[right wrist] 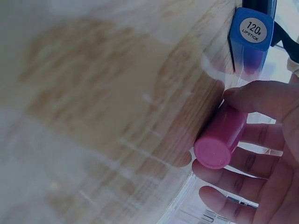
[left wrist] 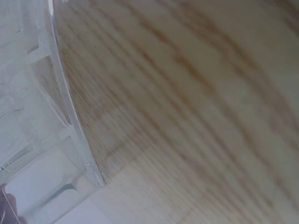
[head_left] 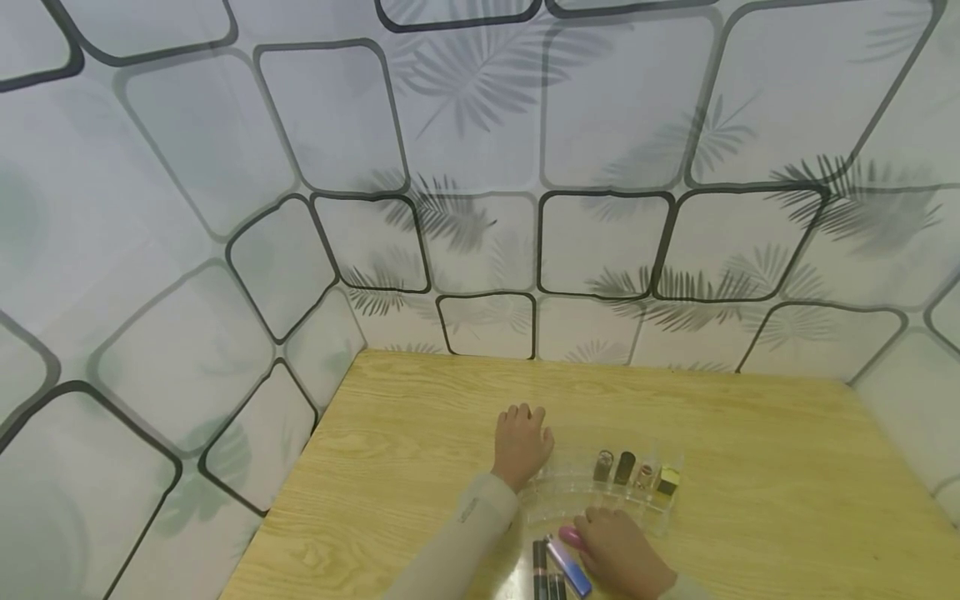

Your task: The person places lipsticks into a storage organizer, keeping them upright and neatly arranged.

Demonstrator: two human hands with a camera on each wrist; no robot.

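A clear, tiered acrylic organizer (head_left: 555,504) stands on the table, its edge (left wrist: 70,109) filling the left side of the left wrist view. My left hand (head_left: 522,446) rests at its left side, fingers stretched forward. In front of the organizer, my right hand (head_left: 622,554) holds a rounded pink cosmetic tube (right wrist: 219,137) between thumb and fingers, low over the table. Left of that hand lies a blue-purple lipstick (head_left: 570,567), whose blue end (right wrist: 252,30) reads "120# LIPSTICK". A dark tube (head_left: 539,567) lies beside it.
Several small cosmetics stand in the organizer's right part, among them a black-capped one (head_left: 625,468) and a yellow-topped one (head_left: 668,479). The wooden table (head_left: 405,450) meets a patterned wall (head_left: 480,250) at the back and left.
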